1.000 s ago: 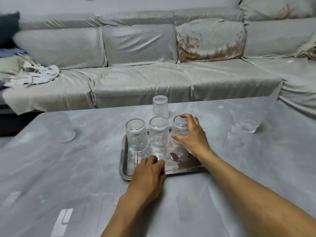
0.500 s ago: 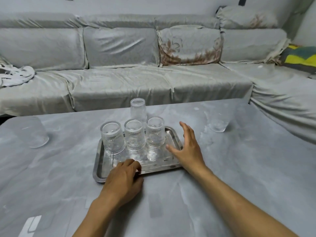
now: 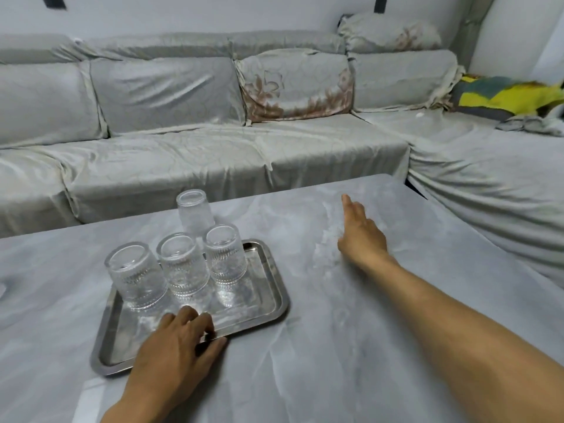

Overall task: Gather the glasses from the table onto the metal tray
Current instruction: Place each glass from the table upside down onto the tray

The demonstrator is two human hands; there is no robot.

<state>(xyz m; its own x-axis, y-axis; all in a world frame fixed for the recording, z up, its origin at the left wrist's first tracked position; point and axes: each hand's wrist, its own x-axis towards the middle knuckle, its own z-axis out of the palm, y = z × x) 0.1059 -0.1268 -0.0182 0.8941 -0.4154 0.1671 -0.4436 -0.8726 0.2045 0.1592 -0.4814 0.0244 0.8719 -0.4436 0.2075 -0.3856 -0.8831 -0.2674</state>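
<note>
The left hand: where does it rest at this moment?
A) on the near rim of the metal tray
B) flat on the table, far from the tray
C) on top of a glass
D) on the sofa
A: the left hand lies over the near rim of the metal tray, touching no glass.

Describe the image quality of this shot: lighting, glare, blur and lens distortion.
Head view: soft, even indoor light with faint shadows; the metal tray mirrors the glasses and shows bright glare; the right hand is slightly motion-blurred, the left hand sharper; wide-angle bending curves the sofa and the table edge.
</note>
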